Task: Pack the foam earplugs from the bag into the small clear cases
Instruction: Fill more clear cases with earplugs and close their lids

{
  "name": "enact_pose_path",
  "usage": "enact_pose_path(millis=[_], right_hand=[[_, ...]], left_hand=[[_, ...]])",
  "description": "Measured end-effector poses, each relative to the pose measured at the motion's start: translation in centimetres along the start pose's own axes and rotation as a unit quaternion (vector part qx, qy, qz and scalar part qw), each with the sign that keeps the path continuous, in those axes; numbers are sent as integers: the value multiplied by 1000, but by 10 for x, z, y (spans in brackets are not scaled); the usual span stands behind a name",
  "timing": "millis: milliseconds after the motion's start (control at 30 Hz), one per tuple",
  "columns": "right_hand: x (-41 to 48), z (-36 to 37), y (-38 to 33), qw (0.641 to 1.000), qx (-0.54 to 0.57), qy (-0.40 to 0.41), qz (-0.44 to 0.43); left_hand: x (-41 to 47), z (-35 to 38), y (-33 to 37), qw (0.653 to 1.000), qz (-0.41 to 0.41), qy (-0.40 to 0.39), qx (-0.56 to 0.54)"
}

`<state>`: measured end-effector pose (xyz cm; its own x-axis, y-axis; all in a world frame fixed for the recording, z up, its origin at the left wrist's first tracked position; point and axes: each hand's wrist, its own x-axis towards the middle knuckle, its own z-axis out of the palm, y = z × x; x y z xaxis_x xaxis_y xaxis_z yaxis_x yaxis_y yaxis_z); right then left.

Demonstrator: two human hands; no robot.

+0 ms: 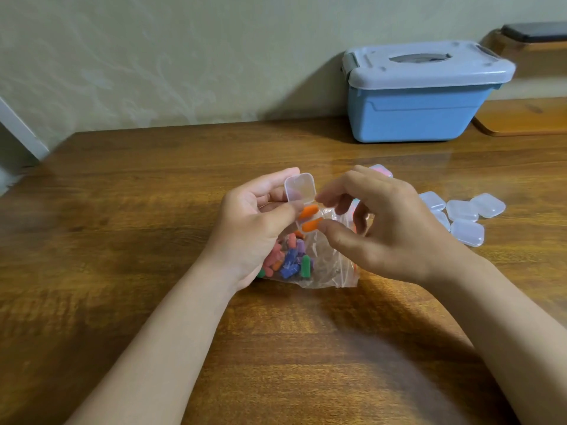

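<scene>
My left hand (254,222) holds a small clear case (300,187) with its lid raised above the table. Two orange earplugs (309,218) lie in the case's lower half. My right hand (380,228) is next to the case, thumb tip touching the lower orange earplug, fingers curled over it. Under both hands lies a clear plastic bag (319,265) holding several earplugs (288,259) in pink, blue, purple, green and orange. The bag's upper part is hidden by my hands.
Several closed clear cases (463,216) lie on the wooden table (153,210) to the right of my right hand; one behind it holds something pink (382,170). A blue lidded storage box (423,93) stands at the back right against the wall.
</scene>
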<state>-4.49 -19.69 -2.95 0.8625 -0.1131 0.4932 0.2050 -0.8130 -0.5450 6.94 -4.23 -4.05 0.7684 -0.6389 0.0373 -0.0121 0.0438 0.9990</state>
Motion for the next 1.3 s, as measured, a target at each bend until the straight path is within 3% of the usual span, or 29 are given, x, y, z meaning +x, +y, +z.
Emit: enact_pose_path(millis=[167, 400, 633, 833, 1033, 1300], right_hand=[[-2, 1, 0, 997, -38, -69, 17], [-1, 1, -1, 996, -45, -57, 45], [1, 3, 4, 997, -72, -6, 11], [1, 2, 6, 997, -63, 42, -4], [1, 0, 7, 997, -55, 45, -9], [1, -1, 8, 998, -60, 34, -4]], left_hand=[[0, -2, -1, 1000, -5, -1, -12], [-3, 0, 0, 999, 12, -47, -12], [-4, 0, -2, 996, 45, -80, 4], [-5, 0, -6, 978, 143, -87, 125], [-3, 0, -10, 928, 258, -58, 262], [-2, 0, -12, 915, 268, -43, 298]])
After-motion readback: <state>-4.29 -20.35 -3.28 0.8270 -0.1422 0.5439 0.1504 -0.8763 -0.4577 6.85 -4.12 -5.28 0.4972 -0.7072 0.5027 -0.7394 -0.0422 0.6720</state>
